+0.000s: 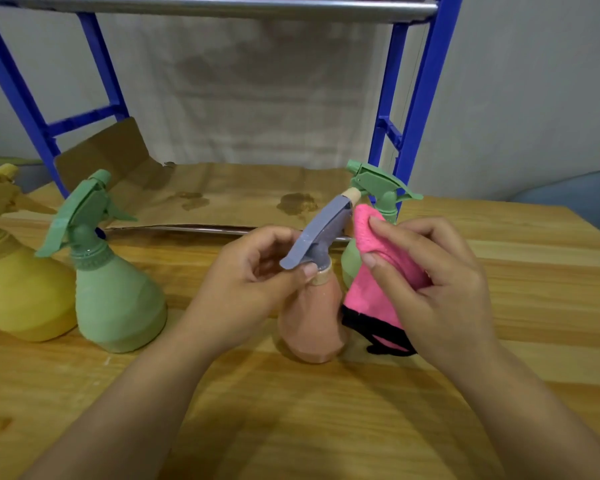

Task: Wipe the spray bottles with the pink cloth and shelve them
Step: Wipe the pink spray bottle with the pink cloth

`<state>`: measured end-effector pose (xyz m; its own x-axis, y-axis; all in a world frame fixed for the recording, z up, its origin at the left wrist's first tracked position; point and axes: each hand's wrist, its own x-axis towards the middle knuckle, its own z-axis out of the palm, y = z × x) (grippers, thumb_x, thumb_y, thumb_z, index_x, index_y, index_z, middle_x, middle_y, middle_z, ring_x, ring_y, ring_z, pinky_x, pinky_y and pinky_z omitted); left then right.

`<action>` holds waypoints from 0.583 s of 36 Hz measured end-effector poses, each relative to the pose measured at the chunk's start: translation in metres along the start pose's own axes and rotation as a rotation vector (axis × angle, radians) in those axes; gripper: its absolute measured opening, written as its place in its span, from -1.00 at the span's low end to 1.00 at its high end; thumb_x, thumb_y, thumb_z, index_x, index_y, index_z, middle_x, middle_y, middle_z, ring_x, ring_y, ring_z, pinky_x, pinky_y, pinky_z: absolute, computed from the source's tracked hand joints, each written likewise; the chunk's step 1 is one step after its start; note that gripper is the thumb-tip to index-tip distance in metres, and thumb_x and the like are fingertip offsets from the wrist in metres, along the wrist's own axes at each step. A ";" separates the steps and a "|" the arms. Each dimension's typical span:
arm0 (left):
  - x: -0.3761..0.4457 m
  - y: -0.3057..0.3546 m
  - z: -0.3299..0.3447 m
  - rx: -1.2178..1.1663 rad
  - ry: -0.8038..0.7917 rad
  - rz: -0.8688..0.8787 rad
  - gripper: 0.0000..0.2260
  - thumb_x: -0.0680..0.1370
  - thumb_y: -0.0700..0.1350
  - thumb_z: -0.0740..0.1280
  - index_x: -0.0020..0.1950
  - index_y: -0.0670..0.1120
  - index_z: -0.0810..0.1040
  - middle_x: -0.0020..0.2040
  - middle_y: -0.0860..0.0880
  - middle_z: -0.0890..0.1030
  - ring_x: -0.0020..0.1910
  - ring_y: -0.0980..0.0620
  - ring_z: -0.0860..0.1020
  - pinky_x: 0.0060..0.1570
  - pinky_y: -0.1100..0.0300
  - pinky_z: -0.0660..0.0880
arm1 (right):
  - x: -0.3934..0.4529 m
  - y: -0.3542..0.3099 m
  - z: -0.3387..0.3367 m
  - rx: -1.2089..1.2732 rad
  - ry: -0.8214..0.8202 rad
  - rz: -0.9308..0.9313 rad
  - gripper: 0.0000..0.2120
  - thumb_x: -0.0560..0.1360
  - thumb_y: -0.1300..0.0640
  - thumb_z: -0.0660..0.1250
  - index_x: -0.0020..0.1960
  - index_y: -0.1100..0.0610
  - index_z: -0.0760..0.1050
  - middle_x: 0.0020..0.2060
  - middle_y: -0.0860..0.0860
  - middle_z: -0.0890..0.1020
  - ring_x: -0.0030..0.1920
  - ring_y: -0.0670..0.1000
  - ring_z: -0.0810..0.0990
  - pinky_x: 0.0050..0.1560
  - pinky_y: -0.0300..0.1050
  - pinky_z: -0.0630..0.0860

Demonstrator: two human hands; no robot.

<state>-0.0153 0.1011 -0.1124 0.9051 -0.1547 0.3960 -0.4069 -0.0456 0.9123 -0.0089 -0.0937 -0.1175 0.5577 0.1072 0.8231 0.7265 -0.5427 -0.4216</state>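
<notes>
The left hand (257,271) grips the peach bottle (309,320) at the neck: thumb in front just below the grey sprayer (321,233), fingers curled behind it. The bottle stands on the tabletop (291,427), tilted slightly, its base just ahead of both wrists. The right hand (426,282) pinches the pink cloth (371,278), thumb on the near face and fingers folded over the far side. The top of the cloth is bunched against the right side of the sprayer, next to the tan nozzle. The black-edged lower end of the cloth hangs beside the bottle base; contact with the tabletop cannot be determined.

To the left, well apart from the hands, a green bottle (115,289) stands upright, with a yellow bottle (18,289) just beside it; the left frame edge cuts the yellow one. Open tabletop lies between the green bottle and the left hand, and to the right of the right hand up to the table's right edge.

Directly behind the cloth stands a second green bottle (378,192); only its sprayer and part of its body show. Further back, the shelf (416,98) of blue uprights holds a stained cardboard (222,192) liner on its lower tier, otherwise unoccupied. The upper tier is cut off at the top edge.
</notes>
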 end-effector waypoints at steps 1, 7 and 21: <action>-0.001 0.001 -0.001 0.009 -0.009 0.004 -0.75 0.34 -0.16 0.45 0.00 -0.06 0.57 -0.11 0.10 0.67 -0.10 0.17 0.62 -0.09 0.30 0.52 | 0.000 -0.001 0.000 0.001 0.002 0.000 -0.68 0.46 0.18 0.40 0.20 0.22 0.54 -0.08 0.01 0.48 -0.04 -0.17 0.46 0.03 -0.42 0.35; -0.002 0.007 -0.003 -0.070 0.055 0.032 -0.64 0.31 0.00 0.42 0.07 -0.08 0.55 -0.07 0.03 0.65 -0.04 0.06 0.62 -0.07 0.28 0.53 | 0.001 -0.008 0.004 0.011 0.032 0.033 -0.68 0.46 0.12 0.36 0.18 0.21 0.56 -0.09 0.01 0.50 -0.04 -0.18 0.47 0.02 -0.43 0.36; 0.002 0.004 0.005 -0.040 0.117 0.080 -0.83 0.45 -0.15 0.30 -0.02 0.02 0.62 -0.09 0.14 0.69 -0.07 0.09 0.64 -0.10 0.28 0.55 | -0.007 -0.013 0.019 0.033 -0.026 -0.034 -0.69 0.47 0.15 0.37 0.19 0.22 0.56 -0.08 0.09 0.53 -0.08 -0.05 0.50 -0.04 -0.30 0.44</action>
<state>-0.0155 0.0953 -0.1083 0.8789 -0.0403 0.4753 -0.4756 0.0022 0.8796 -0.0147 -0.0722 -0.1251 0.5419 0.1468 0.8275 0.7581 -0.5104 -0.4059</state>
